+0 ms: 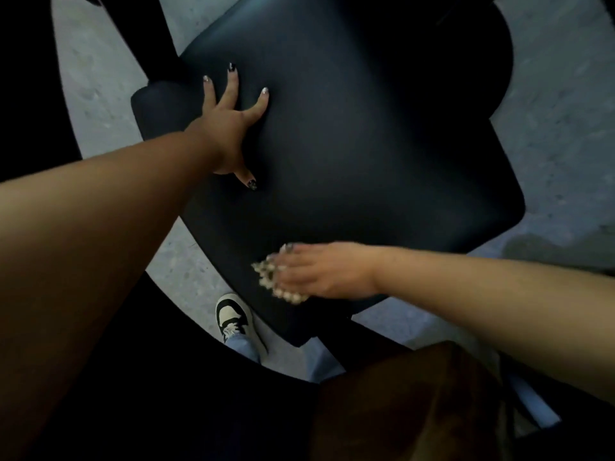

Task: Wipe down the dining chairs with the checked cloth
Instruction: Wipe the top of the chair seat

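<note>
Two hands worked our chair seat (349, 144): left hand (229, 128) splayed flat, steadying; right hand (319, 272) bunching the checked cloth (273, 282) at the near edge, best swept across with firm overlapping strokes.

We take this for a dim indoor dining space, black padded chair (349, 144) under both hands, bare grey concrete floor (549, 111) beyond them

Dim light falls on a mottled grey concrete floor (559, 104); dark furniture (20, 78) stands at the left edge.
</note>
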`<state>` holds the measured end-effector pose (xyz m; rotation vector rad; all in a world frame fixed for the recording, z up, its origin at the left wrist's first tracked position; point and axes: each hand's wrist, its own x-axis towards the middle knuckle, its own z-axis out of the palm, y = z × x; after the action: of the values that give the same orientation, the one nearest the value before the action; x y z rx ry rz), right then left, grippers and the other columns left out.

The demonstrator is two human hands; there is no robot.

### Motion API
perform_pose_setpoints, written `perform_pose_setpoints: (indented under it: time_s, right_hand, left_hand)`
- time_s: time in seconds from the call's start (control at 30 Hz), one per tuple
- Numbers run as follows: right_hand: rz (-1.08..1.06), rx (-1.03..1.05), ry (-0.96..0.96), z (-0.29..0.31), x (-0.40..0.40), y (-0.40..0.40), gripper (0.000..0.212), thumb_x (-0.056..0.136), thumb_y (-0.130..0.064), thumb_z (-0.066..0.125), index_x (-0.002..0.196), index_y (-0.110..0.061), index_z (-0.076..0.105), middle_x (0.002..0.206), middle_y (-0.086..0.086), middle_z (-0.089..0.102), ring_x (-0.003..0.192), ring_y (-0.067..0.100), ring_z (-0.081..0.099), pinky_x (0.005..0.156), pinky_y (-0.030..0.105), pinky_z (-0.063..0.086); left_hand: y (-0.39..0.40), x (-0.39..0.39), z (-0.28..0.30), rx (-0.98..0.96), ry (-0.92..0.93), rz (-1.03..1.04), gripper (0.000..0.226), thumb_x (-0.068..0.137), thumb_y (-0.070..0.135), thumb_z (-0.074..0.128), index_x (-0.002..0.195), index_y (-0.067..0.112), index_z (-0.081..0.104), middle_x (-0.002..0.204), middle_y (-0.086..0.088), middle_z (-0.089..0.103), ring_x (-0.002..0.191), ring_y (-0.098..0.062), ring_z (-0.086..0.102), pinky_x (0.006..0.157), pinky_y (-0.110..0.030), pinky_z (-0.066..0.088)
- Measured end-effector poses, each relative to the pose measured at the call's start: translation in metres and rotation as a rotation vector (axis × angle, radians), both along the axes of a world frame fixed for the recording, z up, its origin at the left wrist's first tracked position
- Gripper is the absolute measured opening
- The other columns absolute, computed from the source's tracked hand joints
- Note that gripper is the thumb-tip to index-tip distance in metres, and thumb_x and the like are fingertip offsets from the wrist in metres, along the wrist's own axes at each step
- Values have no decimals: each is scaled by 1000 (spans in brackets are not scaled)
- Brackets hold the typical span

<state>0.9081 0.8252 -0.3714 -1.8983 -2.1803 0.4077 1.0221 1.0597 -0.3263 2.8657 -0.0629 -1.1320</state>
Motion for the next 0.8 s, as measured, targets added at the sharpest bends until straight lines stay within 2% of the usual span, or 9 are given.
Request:
perform_pose_setpoints:
  time_s: [0.1, 0.2, 0.27, 0.4, 0.47, 0.53, 0.63, 0.77, 0.8]
  right_hand:
    - [-623, 154, 18, -13, 56, -40, 35, 90, 0, 45, 121, 6, 60, 129, 26, 56, 124, 46, 47, 107, 57, 34]
    - [-1384, 141, 58, -10, 57, -75, 57, 74, 13, 40, 129, 8, 51, 140, 26, 44, 136, 48, 30, 114, 57, 18]
    - [-1561, 58, 29, -10, 14, -60, 64, 74, 9, 40, 138, 8, 41, 147, 26, 34, 140, 46, 20, 117, 53, 12]
    - [-856, 30, 127, -6, -72, -43, 50, 89, 0, 47, 139, -1, 42, 147, 18, 38, 141, 35, 27, 117, 46, 20]
    - [-509, 24, 147, -2, -42, -69, 51, 86, -1, 55, 136, -4, 47, 146, 14, 42, 140, 32, 30, 114, 48, 27]
    - [-444, -19, 129, 5, 9, -90, 41, 93, -3, 47, 133, -5, 53, 141, 15, 49, 136, 34, 37, 112, 45, 31]
    - [-1010, -75, 100, 5, 80, -117, 46, 88, -2, 35, 130, 1, 54, 138, 23, 48, 132, 40, 40, 113, 43, 26]
    - [-2110, 23, 116, 3, 118, -115, 60, 80, -2, 34, 138, 5, 41, 150, 20, 32, 144, 36, 19, 120, 37, 8]
    - [-2207, 33, 138, 3, 111, -90, 61, 79, -4, 34, 139, 5, 41, 150, 20, 32, 144, 36, 19, 120, 37, 9]
  left_hand:
    - [-3, -1, 1, 5, 5, 8, 146, 48, 36, 95, 153, 40, -7, 156, -9, -32, 140, -48, -24, 112, -65, 16]
    - [-4, -2, 3, 20, 14, 9, 146, 49, 36, 95, 152, 42, -8, 156, -7, -33, 141, -46, -24, 111, -65, 19]
    - [-5, -2, 4, 30, 14, 4, 146, 48, 37, 94, 152, 43, -8, 156, -6, -33, 142, -46, -22, 109, -67, 23]
    - [-5, -3, 5, 45, 19, 9, 145, 49, 38, 94, 152, 44, -9, 156, -4, -34, 143, -43, -23, 106, -67, 26]
    - [-5, -3, 5, 47, 29, 12, 144, 51, 37, 93, 151, 45, -10, 156, -3, -35, 143, -41, -24, 105, -67, 27]
    - [-5, -3, 6, 40, 37, 17, 144, 52, 36, 93, 151, 45, -10, 155, -2, -36, 142, -40, -25, 106, -67, 26]
    - [-5, -3, 5, 27, 37, 24, 144, 52, 35, 93, 151, 46, -10, 155, -1, -36, 142, -40, -27, 106, -67, 26]
    - [-3, -2, 3, 26, 54, 17, 144, 52, 36, 93, 150, 46, -13, 154, -1, -38, 141, -40, -29, 107, -66, 27]
    - [-3, -1, 3, 27, 59, 13, 145, 52, 37, 93, 149, 46, -14, 153, -2, -39, 141, -40, -29, 106, -65, 28]
